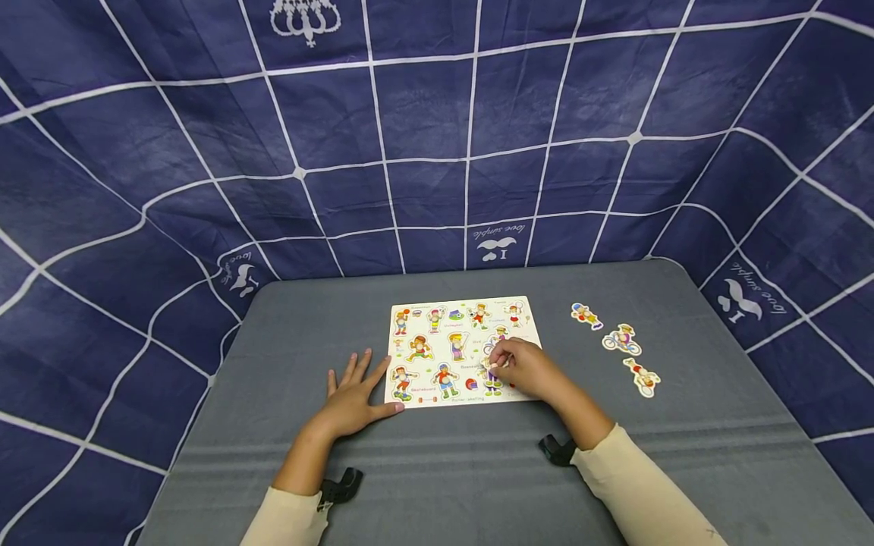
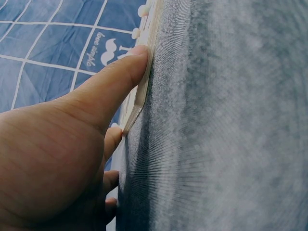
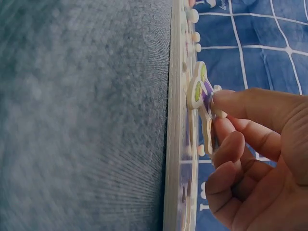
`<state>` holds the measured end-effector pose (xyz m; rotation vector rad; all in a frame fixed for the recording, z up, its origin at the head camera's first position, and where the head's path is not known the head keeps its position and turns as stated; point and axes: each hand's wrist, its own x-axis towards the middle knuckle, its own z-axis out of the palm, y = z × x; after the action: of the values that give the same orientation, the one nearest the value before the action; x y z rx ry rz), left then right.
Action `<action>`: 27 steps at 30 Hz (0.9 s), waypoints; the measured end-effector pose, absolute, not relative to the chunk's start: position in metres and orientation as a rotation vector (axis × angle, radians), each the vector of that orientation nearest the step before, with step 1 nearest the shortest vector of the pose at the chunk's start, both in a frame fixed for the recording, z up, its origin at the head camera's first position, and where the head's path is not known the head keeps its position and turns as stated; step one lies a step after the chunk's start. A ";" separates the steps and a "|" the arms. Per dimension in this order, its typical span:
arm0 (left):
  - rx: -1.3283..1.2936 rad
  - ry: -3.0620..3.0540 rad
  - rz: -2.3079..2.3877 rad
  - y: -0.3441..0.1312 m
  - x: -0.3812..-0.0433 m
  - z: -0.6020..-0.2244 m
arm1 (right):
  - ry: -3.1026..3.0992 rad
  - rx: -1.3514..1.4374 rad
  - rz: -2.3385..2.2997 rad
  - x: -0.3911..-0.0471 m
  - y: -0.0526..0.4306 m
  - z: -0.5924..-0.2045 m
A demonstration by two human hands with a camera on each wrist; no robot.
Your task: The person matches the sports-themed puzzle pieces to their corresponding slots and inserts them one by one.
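A cream wooden puzzle board (image 1: 437,345) printed with sports figures lies on the grey table. My right hand (image 1: 522,366) is over the board's front right part, pinching a flat puzzle piece (image 3: 202,91) with purple and yellow-green on it between thumb and fingers. In the right wrist view that piece stands tilted, close against the board's face. My left hand (image 1: 350,400) lies spread at the board's left side, its thumb (image 2: 127,62) on the near left corner and another fingertip at the left edge. Several figure pieces sit in the board, such as the roller skater (image 1: 445,381).
To the right of the board three loose puzzle pieces lie on the grey table (image 1: 410,470): a blue-capped figure (image 1: 586,316), a cyclist (image 1: 622,340) and a red-and-yellow figure (image 1: 642,378). Blue cloth with white lines (image 1: 423,189) hangs behind and at both sides.
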<state>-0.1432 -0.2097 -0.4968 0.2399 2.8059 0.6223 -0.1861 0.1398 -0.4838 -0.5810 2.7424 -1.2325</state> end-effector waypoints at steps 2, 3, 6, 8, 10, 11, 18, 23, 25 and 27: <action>0.241 2.807 0.621 -0.210 -0.143 -0.497 | 2.748 -0.610 -1.233 -0.186 0.139 -0.485; 0.241 2.807 0.619 -0.210 -0.143 -0.497 | 2.752 -0.625 -1.232 -0.185 0.139 -0.486; 0.242 2.808 0.612 -0.209 -0.144 -0.497 | 2.766 -0.653 -1.208 -0.185 0.138 -0.487; 0.242 2.808 0.609 -0.209 -0.144 -0.497 | 2.777 -0.680 -1.176 -0.185 0.138 -0.489; 0.241 2.810 0.610 -0.209 -0.144 -0.497 | 2.785 -0.688 -1.138 -0.185 0.137 -0.490; 0.239 2.809 0.611 -0.209 -0.144 -0.497 | 2.786 -0.689 -1.121 -0.185 0.137 -0.490; 0.234 2.805 0.607 -0.210 -0.145 -0.499 | 2.770 -0.694 -1.077 -0.186 0.136 -0.493; 0.233 2.807 0.603 -0.210 -0.145 -0.500 | 2.768 -0.703 -1.065 -0.187 0.136 -0.496; 0.233 2.808 0.602 -0.210 -0.145 -0.500 | 2.769 -0.707 -1.062 -0.186 0.136 -0.496; 0.233 2.808 0.603 -0.210 -0.145 -0.499 | 2.768 -0.708 -1.061 -0.186 0.136 -0.495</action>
<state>-0.1453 -0.2099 -0.4994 0.2328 2.8078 0.6032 -0.1862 0.1359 -0.4954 -0.7084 2.7684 -1.0614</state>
